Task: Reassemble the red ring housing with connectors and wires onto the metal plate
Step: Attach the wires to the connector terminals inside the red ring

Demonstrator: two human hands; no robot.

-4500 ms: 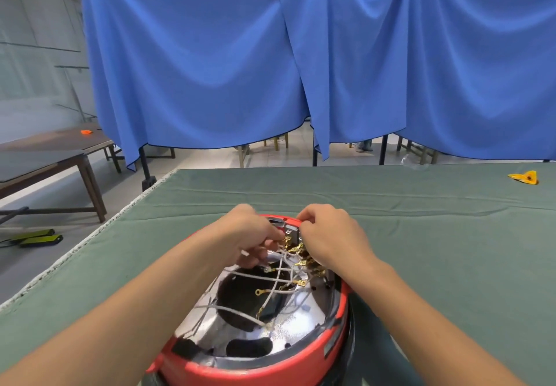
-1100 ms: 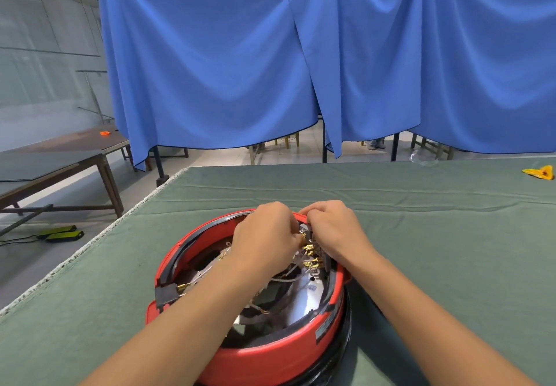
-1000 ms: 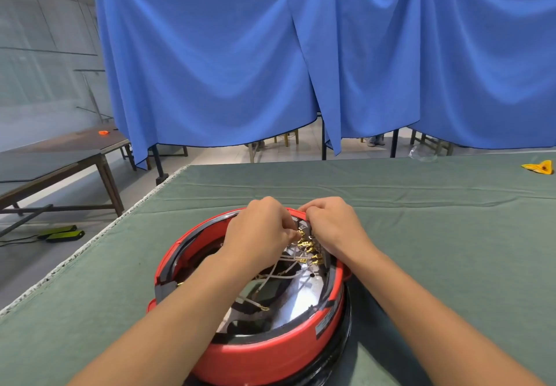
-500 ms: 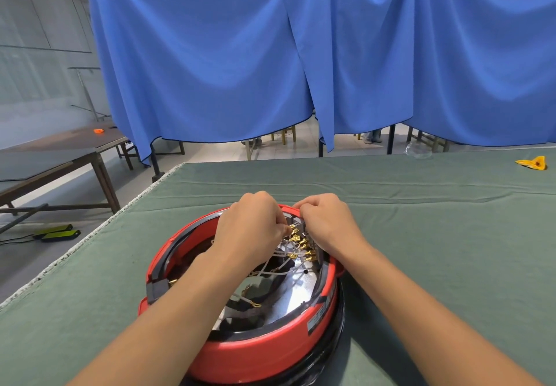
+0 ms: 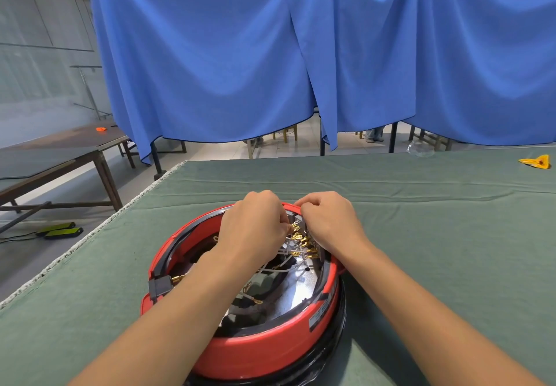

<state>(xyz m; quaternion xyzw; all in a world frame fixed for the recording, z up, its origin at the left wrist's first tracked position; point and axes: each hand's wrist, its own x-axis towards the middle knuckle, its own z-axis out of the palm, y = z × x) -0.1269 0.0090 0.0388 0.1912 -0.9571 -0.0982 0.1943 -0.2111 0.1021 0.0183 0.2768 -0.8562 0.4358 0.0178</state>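
Note:
The red ring housing [image 5: 270,346] stands on the green table in front of me, on a black base. Inside it lies a shiny metal plate [image 5: 296,291] with dark openings, crossed by white wires [image 5: 281,268]. A row of brass connectors [image 5: 302,243] sits along the far inner wall. My left hand [image 5: 254,229] is curled over the far rim, fingertips pinching at a connector. My right hand [image 5: 326,223] is curled beside it, fingers pinching at the same connector row. What each fingertip holds is hidden by the knuckles.
The green cloth table [image 5: 436,220] stretches right and far. A yellow object [image 5: 535,161] lies at the far right, with a clear plastic scrap [image 5: 419,148] near the far edge. Blue curtains [image 5: 301,55] hang behind. A wooden table [image 5: 60,157] stands left.
Over the last seconds the camera view drew back, showing more of the housing. Both hands stay at the far rim, working the connectors with only small shifts.

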